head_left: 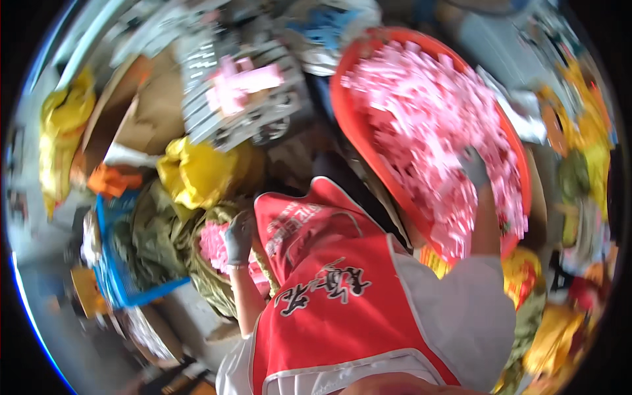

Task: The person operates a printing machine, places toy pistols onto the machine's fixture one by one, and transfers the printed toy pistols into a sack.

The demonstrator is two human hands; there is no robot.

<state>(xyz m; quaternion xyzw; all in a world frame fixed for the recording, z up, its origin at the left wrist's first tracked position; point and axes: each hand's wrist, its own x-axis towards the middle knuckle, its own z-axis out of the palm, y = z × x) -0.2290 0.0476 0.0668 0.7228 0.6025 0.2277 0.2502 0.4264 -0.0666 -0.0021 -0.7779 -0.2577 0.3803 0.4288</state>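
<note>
At the right a large red tub (343,99) holds a heap of small pink plastic-looking pieces (421,112), whose exact kind I cannot make out. My right hand (474,168), in a grey glove, is down among these pieces; blur hides its finger grip. On the left an olive woven sack (214,289) stands with its mouth spread, and more pink pieces (212,245) lie inside. My left hand (238,240), also grey-gloved, is at the sack's mouth beside those pieces. Its fingertips are not clear enough to show a hold.
Ahead stands a grey slatted machine or rack (227,122) with pink pieces (243,82) on top. A yellow bag (197,172), a blue crate (108,263) and a cardboard box (151,105) crowd the left. Yellow and red bags (520,273) lie near the tub's close end.
</note>
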